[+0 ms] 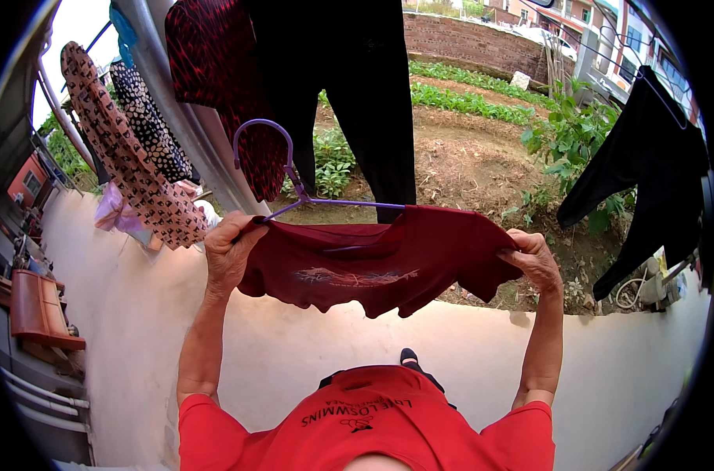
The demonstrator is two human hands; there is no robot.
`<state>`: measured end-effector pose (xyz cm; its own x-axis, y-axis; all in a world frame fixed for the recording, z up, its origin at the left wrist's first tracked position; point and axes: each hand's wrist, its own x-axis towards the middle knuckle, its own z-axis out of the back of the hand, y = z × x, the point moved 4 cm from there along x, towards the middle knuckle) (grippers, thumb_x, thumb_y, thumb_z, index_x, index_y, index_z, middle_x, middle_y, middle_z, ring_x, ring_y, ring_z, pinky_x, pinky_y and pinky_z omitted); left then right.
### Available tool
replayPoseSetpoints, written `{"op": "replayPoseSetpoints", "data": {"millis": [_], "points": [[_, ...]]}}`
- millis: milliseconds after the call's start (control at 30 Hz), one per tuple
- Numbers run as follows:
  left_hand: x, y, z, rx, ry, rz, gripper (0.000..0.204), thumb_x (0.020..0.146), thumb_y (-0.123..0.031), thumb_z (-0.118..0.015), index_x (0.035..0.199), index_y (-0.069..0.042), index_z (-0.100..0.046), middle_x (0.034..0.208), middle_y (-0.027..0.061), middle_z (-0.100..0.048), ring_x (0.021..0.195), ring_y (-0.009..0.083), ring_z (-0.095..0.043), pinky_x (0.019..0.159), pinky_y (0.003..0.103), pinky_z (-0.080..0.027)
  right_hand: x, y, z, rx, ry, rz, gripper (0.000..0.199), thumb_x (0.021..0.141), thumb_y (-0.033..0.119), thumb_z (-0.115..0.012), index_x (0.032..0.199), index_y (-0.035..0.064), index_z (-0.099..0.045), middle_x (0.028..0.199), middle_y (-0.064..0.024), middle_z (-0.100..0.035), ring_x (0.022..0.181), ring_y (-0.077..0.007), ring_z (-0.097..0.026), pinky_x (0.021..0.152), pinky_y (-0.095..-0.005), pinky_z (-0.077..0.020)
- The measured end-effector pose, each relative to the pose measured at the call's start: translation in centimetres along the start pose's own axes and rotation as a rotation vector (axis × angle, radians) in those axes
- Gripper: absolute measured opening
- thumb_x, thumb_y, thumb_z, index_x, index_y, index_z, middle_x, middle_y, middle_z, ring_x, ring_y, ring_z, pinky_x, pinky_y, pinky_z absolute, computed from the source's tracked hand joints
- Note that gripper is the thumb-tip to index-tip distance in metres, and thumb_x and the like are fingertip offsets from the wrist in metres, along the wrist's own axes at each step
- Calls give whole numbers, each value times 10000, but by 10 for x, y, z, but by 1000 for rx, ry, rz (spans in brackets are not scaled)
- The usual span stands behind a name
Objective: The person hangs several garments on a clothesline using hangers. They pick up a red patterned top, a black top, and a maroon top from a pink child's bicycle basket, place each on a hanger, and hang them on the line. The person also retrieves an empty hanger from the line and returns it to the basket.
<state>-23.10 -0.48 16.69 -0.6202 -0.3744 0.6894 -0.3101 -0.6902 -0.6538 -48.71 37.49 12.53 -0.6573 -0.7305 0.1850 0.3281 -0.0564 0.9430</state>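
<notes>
Stretched between my raised hands is a dark red T-shirt [365, 267] with a pale print across its front. A purple clothes hanger [302, 196] runs through its neck, hook pointing up. My left hand [233, 243] is closed round the shirt's left shoulder, beside the hanger's left arm. At the other end, my right hand [536, 261] pinches the right sleeve edge. The hanger's right end is hidden inside the shirt. Its hook hangs on nothing that I can see, in front of a dark red patterned garment.
Black trousers [365, 94] and a red-black patterned garment [216, 71] hang just beyond. Further left hang a pink patterned garment [129, 149] and a metal pole [176, 102]. Black trousers [647, 165] hang at right. A pale concrete floor [294, 369] borders a garden plot [459, 165].
</notes>
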Motion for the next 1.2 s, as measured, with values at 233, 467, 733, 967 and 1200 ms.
{"op": "replayPoseSetpoints", "data": {"millis": [233,467,733,967,1200], "points": [[-7,-8,9,14,-41,3,147,714,26,-694,854,24,-651,705,25,-554,665,133,-481,621,246,-385,-10,20,26,-685,128,-348,266,746,203,-687,955,40,-658,976,-97,-588,878,-169,-552,763,-290,-439],[-9,-17,-18,-18,-4,-1,141,722,10,-696,848,34,-637,719,32,-555,668,123,-488,611,241,-382,4,140,-50,-747,-87,647,501,731,232,-687,1181,67,-539,1118,-143,-527,1054,-325,-506,893,-387,-411],[-4,-34,-37,-10,102,60,165,738,-30,-700,867,46,-630,723,32,-551,676,109,-486,597,237,-384,55,135,-101,-779,20,727,130,806,155,-608,766,41,-558,687,-99,-530,631,-286,-544,550,-374,-424],[-6,-12,-17,-97,167,97,173,770,-59,-681,910,35,-641,761,36,-572,714,111,-516,631,224,-414,56,134,-79,-672,-5,744,96,794,97,-611,850,19,-600,679,-111,-555,593,-276,-558,529,-348,-428],[6,31,-29,-65,269,170,198,780,-148,-691,939,-31,-670,752,7,-566,732,93,-513,638,235,-401,77,108,-66,-679,-71,670,163,804,96,-620,937,3,-624,758,-136,-619,638,-263,-609,558,-325,-458]]}}
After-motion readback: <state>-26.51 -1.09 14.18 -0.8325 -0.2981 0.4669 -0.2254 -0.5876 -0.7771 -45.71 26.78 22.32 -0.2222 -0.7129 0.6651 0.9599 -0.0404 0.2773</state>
